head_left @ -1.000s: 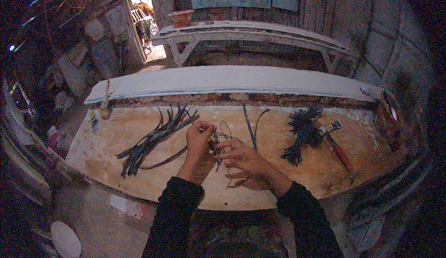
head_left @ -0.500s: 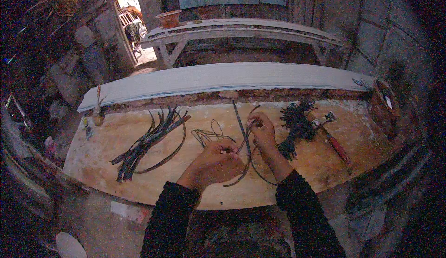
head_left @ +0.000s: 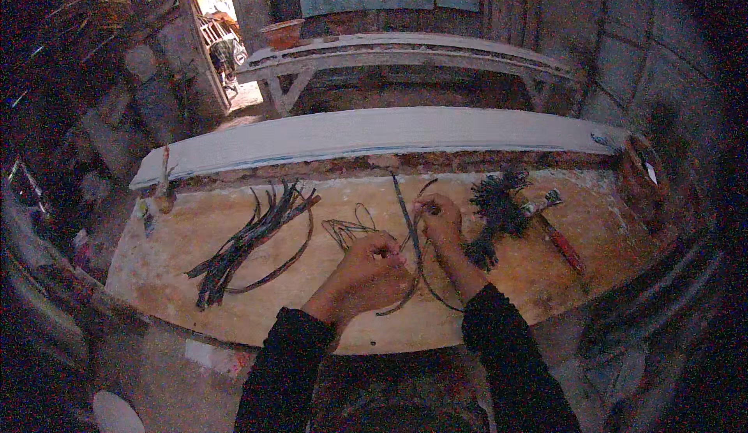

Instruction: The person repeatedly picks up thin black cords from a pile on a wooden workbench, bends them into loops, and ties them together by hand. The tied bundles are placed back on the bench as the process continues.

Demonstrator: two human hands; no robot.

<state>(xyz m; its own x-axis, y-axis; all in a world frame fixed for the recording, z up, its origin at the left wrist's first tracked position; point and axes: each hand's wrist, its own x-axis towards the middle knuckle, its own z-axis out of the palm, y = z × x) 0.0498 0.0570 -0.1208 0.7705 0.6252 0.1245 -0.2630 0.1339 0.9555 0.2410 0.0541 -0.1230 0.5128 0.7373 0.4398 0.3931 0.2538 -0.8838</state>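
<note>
My left hand [head_left: 370,271] is closed in a pinch near the middle of the wooden board. From its fingertips a thin strand seems to run toward my right hand; a loosely looped thin cord [head_left: 336,229] lies just beyond it. Between the hands a long dark strip [head_left: 404,207] bends down toward the board's near edge. My right hand [head_left: 439,221] has its fingers closed on a second dark strip [head_left: 438,293], whose short end pokes out past the fingers. The exact grip points are blurred.
A bundle of dark strips [head_left: 257,234] lies left, and a pile of dark knotted pieces [head_left: 496,211] right. Next to that pile is a red-handled tool [head_left: 562,247]. A pale plank [head_left: 374,130] edges the board's far side; a bench [head_left: 413,43] bearing a reddish pot [head_left: 283,34] stands behind.
My left hand has tilted slightly, its fingers lifting a little. My right hand has shifted slightly down. The strips and the pile stay put.
</note>
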